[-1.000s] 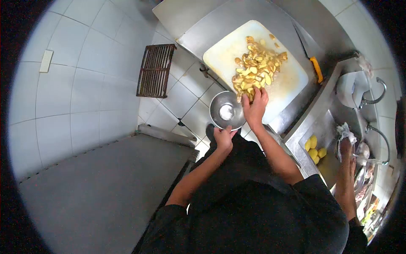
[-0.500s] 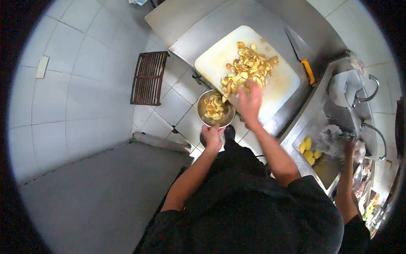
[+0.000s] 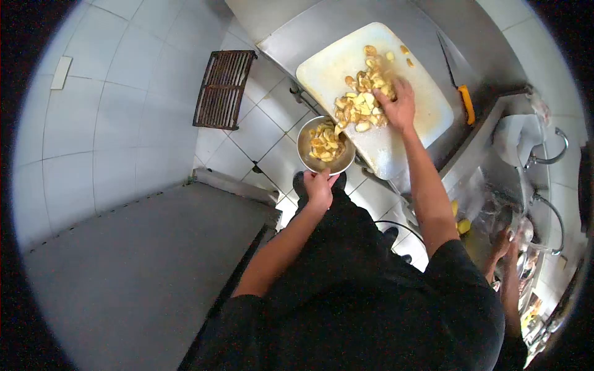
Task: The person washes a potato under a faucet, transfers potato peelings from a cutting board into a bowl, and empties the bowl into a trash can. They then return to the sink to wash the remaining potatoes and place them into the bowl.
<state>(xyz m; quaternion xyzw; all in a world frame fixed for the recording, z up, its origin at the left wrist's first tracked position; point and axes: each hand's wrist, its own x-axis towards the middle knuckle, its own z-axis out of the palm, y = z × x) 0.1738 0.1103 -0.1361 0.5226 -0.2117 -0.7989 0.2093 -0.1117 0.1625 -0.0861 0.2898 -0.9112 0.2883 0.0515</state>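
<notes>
My left hand (image 3: 318, 188) grips the near rim of a round metal bowl (image 3: 339, 164), held just under the board's left edge. Inside the bowl lie yellow slices with brown skin, which look like ginger (image 3: 326, 141). More of these slices form a pile (image 3: 359, 106) on a white cutting board (image 3: 428, 120), reaching to the edge above the bowl. Against the right side of that pile rests my right hand (image 3: 399, 106), thumb and fingers apart, not closed around any slice. Some of its fingertips are hidden among the slices.
An orange-handled knife (image 3: 466, 106) lies right of the board on the metal counter (image 3: 346, 17). Further right, another person's hands (image 3: 504, 241) work in a sink beside yellow potatoes (image 3: 463, 226) and a curved tap (image 3: 555, 216). A rusty grate (image 3: 224, 89) stands on the left.
My right hand has moved from the pile's near edge up to its right side, and the slices are bunched further left. The other person's two hands now show at the sink.
</notes>
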